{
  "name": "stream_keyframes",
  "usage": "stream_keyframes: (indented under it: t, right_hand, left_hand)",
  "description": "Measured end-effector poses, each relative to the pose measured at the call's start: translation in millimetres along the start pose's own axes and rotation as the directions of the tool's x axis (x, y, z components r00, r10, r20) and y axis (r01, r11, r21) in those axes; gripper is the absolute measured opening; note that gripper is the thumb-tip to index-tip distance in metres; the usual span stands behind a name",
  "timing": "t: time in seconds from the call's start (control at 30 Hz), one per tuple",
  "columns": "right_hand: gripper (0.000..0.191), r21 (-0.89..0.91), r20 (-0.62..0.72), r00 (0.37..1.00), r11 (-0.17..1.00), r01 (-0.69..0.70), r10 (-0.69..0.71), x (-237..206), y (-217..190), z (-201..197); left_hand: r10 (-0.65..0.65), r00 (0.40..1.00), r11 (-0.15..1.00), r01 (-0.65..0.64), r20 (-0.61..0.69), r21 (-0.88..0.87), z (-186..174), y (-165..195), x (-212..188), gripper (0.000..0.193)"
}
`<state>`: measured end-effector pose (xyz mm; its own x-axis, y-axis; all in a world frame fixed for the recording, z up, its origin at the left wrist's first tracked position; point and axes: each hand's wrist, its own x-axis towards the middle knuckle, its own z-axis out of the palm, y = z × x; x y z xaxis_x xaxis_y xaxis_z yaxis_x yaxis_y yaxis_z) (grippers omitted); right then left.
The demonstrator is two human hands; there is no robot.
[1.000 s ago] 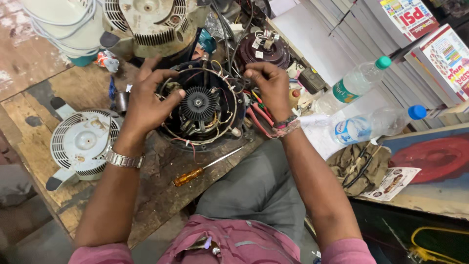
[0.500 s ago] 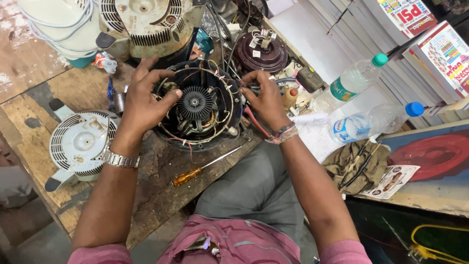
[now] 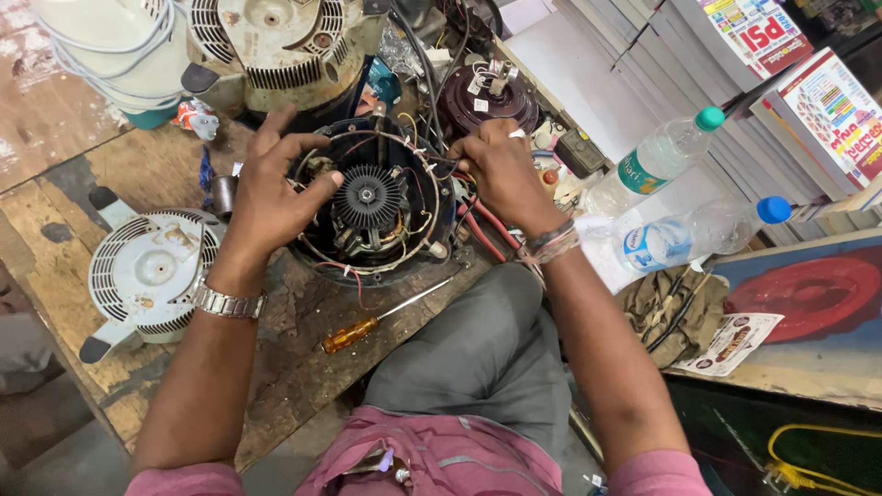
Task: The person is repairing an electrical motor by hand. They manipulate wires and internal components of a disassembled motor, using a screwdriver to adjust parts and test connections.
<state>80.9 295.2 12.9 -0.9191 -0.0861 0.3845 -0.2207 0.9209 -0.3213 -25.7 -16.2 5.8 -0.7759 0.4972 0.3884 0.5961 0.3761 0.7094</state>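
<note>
On scarred wood, left hand (image 3: 271, 197) and right hand (image 3: 501, 174) each grip clamped on round, wire-wound motor (image 3: 372, 207).

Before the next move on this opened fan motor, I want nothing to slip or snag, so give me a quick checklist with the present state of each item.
1. Motor steadied: left hand grips the rim of the motor housing - ok.
2. Right hand placed: it rests at the housing's right edge among the wires - ok.
3. Wires clear of the black central fan hub: loose wires loop around the winding, near the hub - cannot tell.
4. Tool at hand: the amber-handled screwdriver lies on the bench, in front of the housing - ok.
5. Bench uncrowded: white vented cover and other parts lie close by - not ok.
</note>
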Motion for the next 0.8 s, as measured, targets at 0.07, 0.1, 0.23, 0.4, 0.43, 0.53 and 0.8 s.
stream_keyframes:
  t: [0.07, 0.1, 0.23, 0.4, 0.43, 0.53, 0.8]
  right_hand:
    - [0.017, 0.115, 0.121, 0.992, 0.993, 0.014, -0.028, 4.9, 10.5, -3.4]
    - [0.017, 0.165, 0.164, 0.986, 0.986, 0.004, -0.031, 7.6, 15.5, -4.9]
    - [0.018, 0.211, 0.230, 0.973, 0.977, -0.021, -0.029, 9.6, 21.0, -4.7]
    - [0.022, 0.126, 0.155, 0.988, 0.992, -0.004, -0.016, 3.8, 10.4, -8.0]
    - [0.024, 0.141, 0.147, 0.988, 0.990, 0.030, -0.051, 3.4, 8.2, -9.8]
    - [0.022, 0.043, 0.127, 0.991, 0.999, 0.033, -0.038, 4.3, 0.5, -13.0]
    - [0.025, -0.229, -0.091, 0.995, 0.973, 0.027, -0.050, 4.8, -23.8, 0.4]
  left_hand:
    - [0.001, 1.000, 1.000, -0.001, 0.002, -0.009, 0.3, -0.5, 0.8, 0.041]
    - [-0.004, 1.000, 1.000, 0.004, 0.004, -0.014, 0.6, -0.8, 0.7, 0.042]
    - [-0.008, 1.000, 1.000, 0.008, 0.012, -0.018, 0.7, -2.9, -0.5, 0.044]
    - [0.003, 1.000, 1.000, -0.003, 0.021, 0.000, 1.1, -4.2, 1.7, 0.043]
    - [0.006, 1.000, 1.000, -0.006, 0.025, 0.013, 1.0, -4.0, 2.2, 0.043]
    - [0.015, 1.000, 1.000, -0.015, 0.014, -0.003, 0.0, -3.0, 2.4, 0.043]
    - [-0.002, 1.000, 1.000, 0.002, 0.024, -0.012, 0.3, -0.4, 1.1, 0.045]
